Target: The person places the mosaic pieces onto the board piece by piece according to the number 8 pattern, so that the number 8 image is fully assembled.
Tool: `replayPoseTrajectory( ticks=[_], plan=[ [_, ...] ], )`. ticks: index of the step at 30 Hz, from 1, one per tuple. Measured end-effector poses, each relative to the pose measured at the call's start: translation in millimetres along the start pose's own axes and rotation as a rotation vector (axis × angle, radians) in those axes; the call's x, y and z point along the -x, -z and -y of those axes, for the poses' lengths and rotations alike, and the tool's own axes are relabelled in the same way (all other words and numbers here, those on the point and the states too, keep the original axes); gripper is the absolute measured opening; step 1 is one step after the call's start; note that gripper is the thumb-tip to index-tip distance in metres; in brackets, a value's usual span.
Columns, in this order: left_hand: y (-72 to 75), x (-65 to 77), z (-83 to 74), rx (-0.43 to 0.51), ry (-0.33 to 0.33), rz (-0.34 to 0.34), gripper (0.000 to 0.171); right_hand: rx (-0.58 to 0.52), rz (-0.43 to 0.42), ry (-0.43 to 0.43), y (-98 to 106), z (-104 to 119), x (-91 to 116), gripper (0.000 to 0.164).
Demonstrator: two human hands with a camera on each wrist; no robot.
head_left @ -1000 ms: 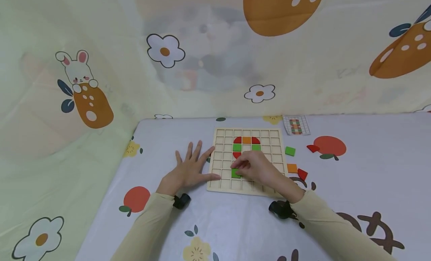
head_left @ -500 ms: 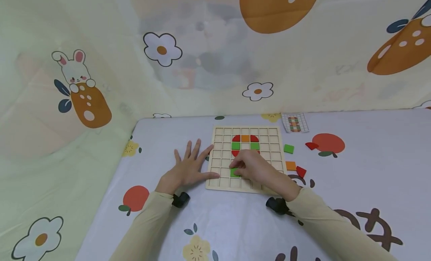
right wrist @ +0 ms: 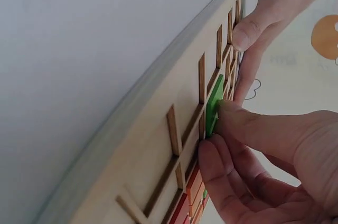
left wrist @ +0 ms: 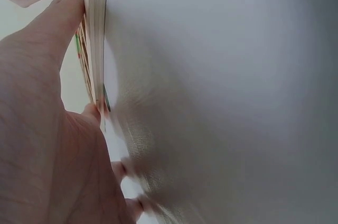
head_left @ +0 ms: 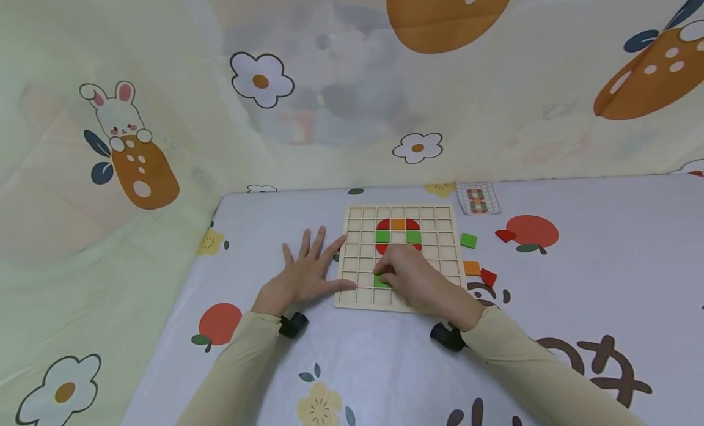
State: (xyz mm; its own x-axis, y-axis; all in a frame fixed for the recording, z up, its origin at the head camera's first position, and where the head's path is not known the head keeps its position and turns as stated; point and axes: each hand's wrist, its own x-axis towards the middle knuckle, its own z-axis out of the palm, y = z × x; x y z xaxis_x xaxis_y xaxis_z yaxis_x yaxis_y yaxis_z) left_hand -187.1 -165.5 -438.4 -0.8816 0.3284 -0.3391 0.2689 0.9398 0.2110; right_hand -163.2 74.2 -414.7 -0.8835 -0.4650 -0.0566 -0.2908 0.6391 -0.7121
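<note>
A light wooden grid board (head_left: 360,228) lies on the table with red, orange and green tiles in its middle columns. My right hand (head_left: 415,273) is over its lower middle. The thumb and curled fingers hold a green square tile (right wrist: 214,105) at the grid; in the right wrist view the thumb lies on its face. Part of the tile and several cells are hidden under this hand in the head view. My left hand (head_left: 299,279) is spread flat at the board's left side, its thumb and index finger touching the edge.
Right of the board lie a loose green square (head_left: 469,240), an orange square (head_left: 472,268) and two red quarter-round pieces (head_left: 488,277). A small card (head_left: 478,198) with a printed grid pattern lies at the back. A patterned cloth hangs behind.
The whole head view has shifted slightly left and up. Both hands keep nearly the same places on the board, and the green tile stays under the right hand's fingers.
</note>
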Motion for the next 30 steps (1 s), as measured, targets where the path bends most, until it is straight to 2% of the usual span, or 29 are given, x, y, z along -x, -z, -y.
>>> replayPoseTrajectory(
  ticks=[8, 13, 17, 20, 24, 27, 30],
  plan=[
    [-2.9, -0.7, 1.8, -0.006, -0.005, -0.008, 0.102, -0.032, -0.019, 0.116, 7.1, -11.6, 5.8, 0.016],
    [-1.3, -0.8, 0.4, 0.006, -0.003, -0.009, 0.103, 0.017, -0.134, 0.152, 25.5, -22.7, 13.1, 0.019],
    [-2.0, -0.4, -0.1, 0.015, -0.002, -0.017, 0.103, 0.063, -0.218, 0.094, 47.0, -35.6, 20.9, 0.023],
    [-2.4, -0.4, -0.3, 0.013, 0.001, -0.02, 0.103, 0.106, -0.249, 0.025, 64.0, -48.5, 26.4, 0.029],
    [-2.3, -0.1, -0.5, 0.011, 0.005, -0.021, 0.104, 0.145, -0.241, -0.093, 82.5, -66.3, 30.8, 0.035],
    [-2.5, -0.4, -0.6, 0.01, 0.005, -0.022, 0.104, 0.132, -0.21, -0.179, 91.6, -78.6, 31.6, 0.038],
    [-2.9, -0.4, -0.5, 0.007, 0.004, -0.022, 0.104, 0.127, -0.188, -0.215, 95.6, -88.5, 30.6, 0.04]
  ],
)
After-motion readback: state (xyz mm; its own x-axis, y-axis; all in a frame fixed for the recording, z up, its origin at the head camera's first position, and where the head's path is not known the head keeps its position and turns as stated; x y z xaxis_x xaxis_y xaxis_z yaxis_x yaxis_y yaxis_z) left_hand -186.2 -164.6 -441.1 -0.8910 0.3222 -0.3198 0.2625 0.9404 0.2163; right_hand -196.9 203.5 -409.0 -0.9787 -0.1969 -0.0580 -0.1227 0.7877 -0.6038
